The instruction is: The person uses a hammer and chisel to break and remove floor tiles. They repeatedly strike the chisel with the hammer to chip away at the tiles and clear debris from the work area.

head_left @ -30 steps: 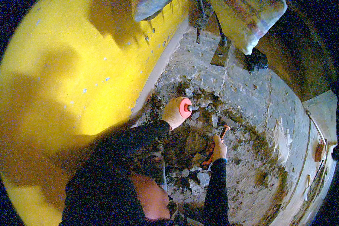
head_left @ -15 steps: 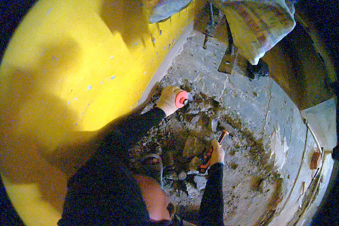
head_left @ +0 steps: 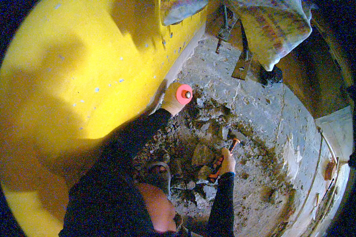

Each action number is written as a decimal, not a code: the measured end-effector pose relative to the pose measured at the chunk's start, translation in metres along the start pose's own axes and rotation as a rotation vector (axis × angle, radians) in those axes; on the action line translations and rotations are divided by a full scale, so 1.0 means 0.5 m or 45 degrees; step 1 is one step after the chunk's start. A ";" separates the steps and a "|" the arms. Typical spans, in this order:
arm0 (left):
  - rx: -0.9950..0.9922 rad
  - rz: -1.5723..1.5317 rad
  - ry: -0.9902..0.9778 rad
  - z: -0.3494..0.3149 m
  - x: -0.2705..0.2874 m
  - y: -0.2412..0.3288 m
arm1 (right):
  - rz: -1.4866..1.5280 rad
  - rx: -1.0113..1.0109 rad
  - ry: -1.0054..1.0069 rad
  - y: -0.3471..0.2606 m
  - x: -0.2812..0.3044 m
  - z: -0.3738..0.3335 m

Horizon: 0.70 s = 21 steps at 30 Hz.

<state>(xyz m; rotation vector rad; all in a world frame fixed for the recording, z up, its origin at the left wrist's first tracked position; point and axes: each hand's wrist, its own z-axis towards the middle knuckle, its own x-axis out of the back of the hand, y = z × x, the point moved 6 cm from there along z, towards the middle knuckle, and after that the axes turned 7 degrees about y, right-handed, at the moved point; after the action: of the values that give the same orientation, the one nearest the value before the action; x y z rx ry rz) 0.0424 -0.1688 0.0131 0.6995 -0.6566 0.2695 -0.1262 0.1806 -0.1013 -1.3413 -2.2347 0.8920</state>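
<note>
My left hand, in a pale glove, is closed around a chisel with a round pink hand guard. The chisel's metal striking end faces up toward me, while its lower part is hidden behind the hand. Beside the yellow wall, this hand is above the edge of the broken ground. Lower and to the right, my right hand grips a hammer by its orange-and-black handle. The hammer's head is hard to tell from the grey rubble. Broken stones and loose earth lie beneath and between both hands.
A yellow wall rises close on my left. Grey concrete floor borders the rubble. At the top hang a patterned cloth and, near it, a flat metal blade. A reddish brick lies far right. My shoe stands in the rubble.
My left hand has shifted slightly up and left with the chisel, whose guard now faces me more squarely. My right hand and the hammer have barely moved.
</note>
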 end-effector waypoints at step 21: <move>0.525 -0.043 0.188 -0.006 0.003 -0.094 | 1.014 -0.233 -0.665 -0.042 -0.066 -0.034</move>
<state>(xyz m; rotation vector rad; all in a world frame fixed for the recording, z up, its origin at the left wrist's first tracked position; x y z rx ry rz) 0.0653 -0.2017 -0.0114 1.0734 -0.4503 0.4273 -0.1138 0.1500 -0.0747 -2.3913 -2.1510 1.4560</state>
